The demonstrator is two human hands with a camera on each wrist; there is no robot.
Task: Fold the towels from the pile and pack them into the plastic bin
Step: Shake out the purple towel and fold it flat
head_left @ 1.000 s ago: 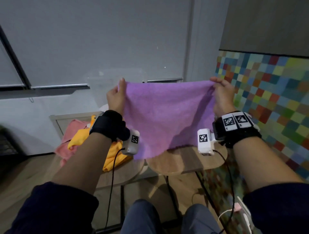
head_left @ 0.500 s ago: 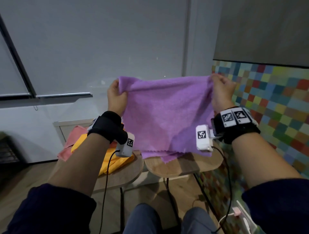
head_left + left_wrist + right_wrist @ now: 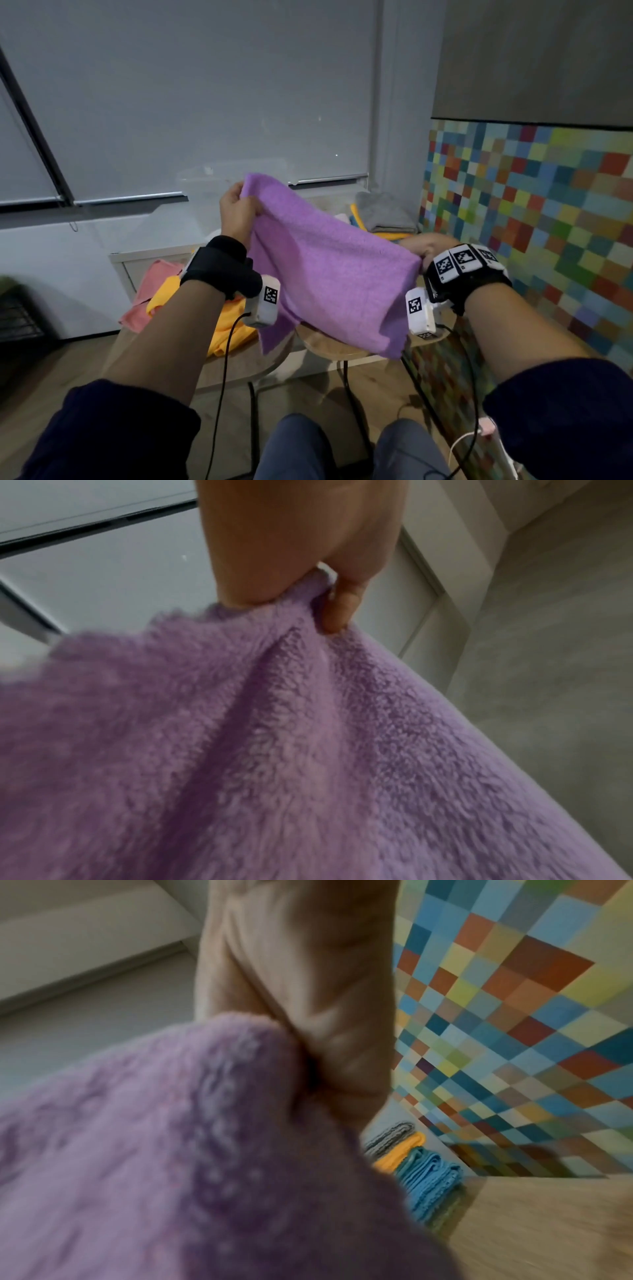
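A purple towel (image 3: pixel 329 270) (image 3: pixel 308 750) (image 3: pixel 171 1150) hangs in the air between both hands, over a round wooden table (image 3: pixel 329 346). My left hand (image 3: pixel 238 212) (image 3: pixel 301 547) pinches its upper left corner, held high. My right hand (image 3: pixel 424 245) (image 3: pixel 308 988) grips the opposite top corner, lower and farther forward. The towel slopes down from left to right and its lower edge drapes near the tabletop. A pile of loose yellow (image 3: pixel 233 329) and pink (image 3: pixel 150 291) towels lies on the left table. Folded grey (image 3: pixel 383 212), yellow and blue (image 3: pixel 428 1180) towels stand stacked at the back right; the clear bin's walls barely show.
A second wooden table (image 3: pixel 246 370) holds the loose pile at left. A wall of coloured squares (image 3: pixel 548 212) runs close on the right. A grey blind (image 3: pixel 188 102) and a white low cabinet (image 3: pixel 137 260) stand behind. Cables hang from both wrists toward the floor.
My right hand has dropped and swung forward with its corner, while the left stays high. The towel, held flat and upright before, now slopes down to the right, uncovering the folded stack.
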